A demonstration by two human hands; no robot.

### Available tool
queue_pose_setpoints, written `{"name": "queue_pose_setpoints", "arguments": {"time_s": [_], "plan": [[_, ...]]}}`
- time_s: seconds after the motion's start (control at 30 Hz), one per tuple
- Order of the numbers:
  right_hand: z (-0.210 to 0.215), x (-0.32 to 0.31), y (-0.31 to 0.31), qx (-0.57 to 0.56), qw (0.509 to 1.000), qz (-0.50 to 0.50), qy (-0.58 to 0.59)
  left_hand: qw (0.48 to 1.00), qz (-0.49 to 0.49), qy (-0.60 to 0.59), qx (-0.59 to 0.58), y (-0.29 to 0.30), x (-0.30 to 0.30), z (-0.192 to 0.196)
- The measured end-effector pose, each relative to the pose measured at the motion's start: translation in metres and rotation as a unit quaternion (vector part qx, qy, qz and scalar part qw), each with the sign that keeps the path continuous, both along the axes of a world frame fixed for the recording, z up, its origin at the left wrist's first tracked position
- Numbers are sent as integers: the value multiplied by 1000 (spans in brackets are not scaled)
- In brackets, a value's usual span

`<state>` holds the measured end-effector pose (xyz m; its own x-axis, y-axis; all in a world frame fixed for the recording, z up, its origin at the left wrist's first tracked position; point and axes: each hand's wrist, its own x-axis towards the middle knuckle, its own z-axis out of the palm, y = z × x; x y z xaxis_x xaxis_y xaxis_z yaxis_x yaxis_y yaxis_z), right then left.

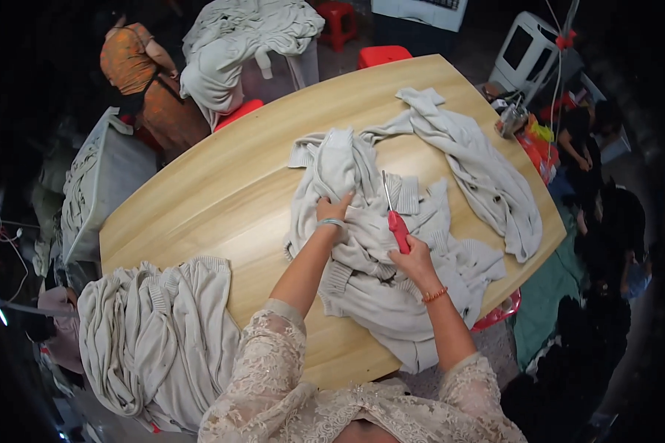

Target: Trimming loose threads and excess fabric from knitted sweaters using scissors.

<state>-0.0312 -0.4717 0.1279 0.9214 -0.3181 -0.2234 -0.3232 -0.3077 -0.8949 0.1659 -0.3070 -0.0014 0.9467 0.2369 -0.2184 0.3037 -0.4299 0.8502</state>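
A rumpled pile of light grey knit sweaters lies in front of me on the wooden table. My left hand is in the folds at the pile's left side, its fingers partly hidden as they grip a sweater. Above the pile, my right hand is wrapped round a red-handled tool with a slim metal shaft pointing away from me. Its exact kind is not clear. Beside the tip is a ribbed sweater edge.
Another grey sweater stretches along the table's right side. A heap of sweaters hangs at the near left edge. Beyond stand a garment-covered table, a red stool and a person in orange. More people sit at right.
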Motion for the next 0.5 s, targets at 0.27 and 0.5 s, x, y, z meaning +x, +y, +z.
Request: {"name": "queue_pose_setpoints", "arguments": {"time_s": [0.27,0.5], "plan": [[114,-49,54,10,982,169,-89,939,30,178,-293,35,3,32],[124,-83,110,-32,955,268,-124,831,78,38,-549,160,-20,168]]}}
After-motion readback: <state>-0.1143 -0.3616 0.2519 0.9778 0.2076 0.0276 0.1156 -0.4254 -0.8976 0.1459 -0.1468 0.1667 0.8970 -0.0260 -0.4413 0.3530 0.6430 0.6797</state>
